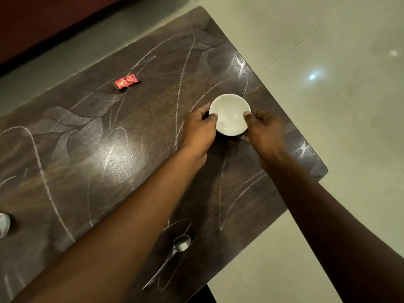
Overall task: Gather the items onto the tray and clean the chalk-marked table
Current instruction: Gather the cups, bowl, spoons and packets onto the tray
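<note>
A small white bowl (229, 113) sits near the right edge of the dark wooden table (91, 136), which is covered in white chalk scribbles. My left hand (200, 130) grips the bowl's left rim and my right hand (263, 130) grips its right rim, thumbs on the edge. The bowl looks empty. A red sauce sachet (126, 81) lies far left of the bowl. A metal spoon (172, 254) lies near the table's front edge, under my left forearm. No tray is in view.
A shiny rounded object (4, 224) is cut off by the left edge of the frame. Pale glossy floor tiles (328, 73) surround the table on the right and behind. A dark red wall (43, 18) runs along the far left.
</note>
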The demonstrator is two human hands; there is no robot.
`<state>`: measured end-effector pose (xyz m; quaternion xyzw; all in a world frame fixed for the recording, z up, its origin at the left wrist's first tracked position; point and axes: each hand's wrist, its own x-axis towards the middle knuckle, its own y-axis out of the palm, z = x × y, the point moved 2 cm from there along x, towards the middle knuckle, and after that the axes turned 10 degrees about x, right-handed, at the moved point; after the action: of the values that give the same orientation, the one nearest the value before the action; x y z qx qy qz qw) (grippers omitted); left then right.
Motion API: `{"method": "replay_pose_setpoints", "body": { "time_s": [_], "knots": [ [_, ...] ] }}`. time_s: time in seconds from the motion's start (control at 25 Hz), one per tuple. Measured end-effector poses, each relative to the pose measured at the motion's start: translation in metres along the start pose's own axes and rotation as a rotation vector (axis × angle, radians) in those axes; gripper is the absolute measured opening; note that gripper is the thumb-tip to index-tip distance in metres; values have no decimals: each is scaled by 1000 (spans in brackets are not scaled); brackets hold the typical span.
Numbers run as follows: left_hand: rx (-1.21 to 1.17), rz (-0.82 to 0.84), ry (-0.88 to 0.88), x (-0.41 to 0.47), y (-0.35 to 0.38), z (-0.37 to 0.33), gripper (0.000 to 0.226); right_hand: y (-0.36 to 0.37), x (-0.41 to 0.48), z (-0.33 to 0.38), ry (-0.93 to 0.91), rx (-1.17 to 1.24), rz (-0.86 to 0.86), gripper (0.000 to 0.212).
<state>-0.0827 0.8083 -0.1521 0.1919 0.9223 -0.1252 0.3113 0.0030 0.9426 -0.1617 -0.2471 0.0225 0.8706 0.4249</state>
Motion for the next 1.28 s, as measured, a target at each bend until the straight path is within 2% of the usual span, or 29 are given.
{"method": "replay_pose_setpoints", "body": {
  "time_s": [0.24, 0.56, 0.68, 0.92, 1.12, 1.28],
  "knots": [
    [-6, -113, -9, -16, -38, -2, 55, 18, -17, 12, -68, -109, 63, 34],
    [-162, -262, 0, -76, -221, 28, 45, 159, -124, 23, -99, -139, 311, 22],
    [-247, -366, -4, -106, -308, 60, 38, 229, -186, 16, -105, -156, 418, 12],
    [-406, -568, -14, -199, -466, 148, 33, 356, -325, -27, -93, -242, 631, 12],
    [-492, -692, -67, -265, -556, 225, 35, 423, -425, -68, -102, -376, 804, 19],
    [-513, -789, -129, -302, -609, 276, 32, 459, -482, -107, -75, -431, 893, 14]
  ]
}}
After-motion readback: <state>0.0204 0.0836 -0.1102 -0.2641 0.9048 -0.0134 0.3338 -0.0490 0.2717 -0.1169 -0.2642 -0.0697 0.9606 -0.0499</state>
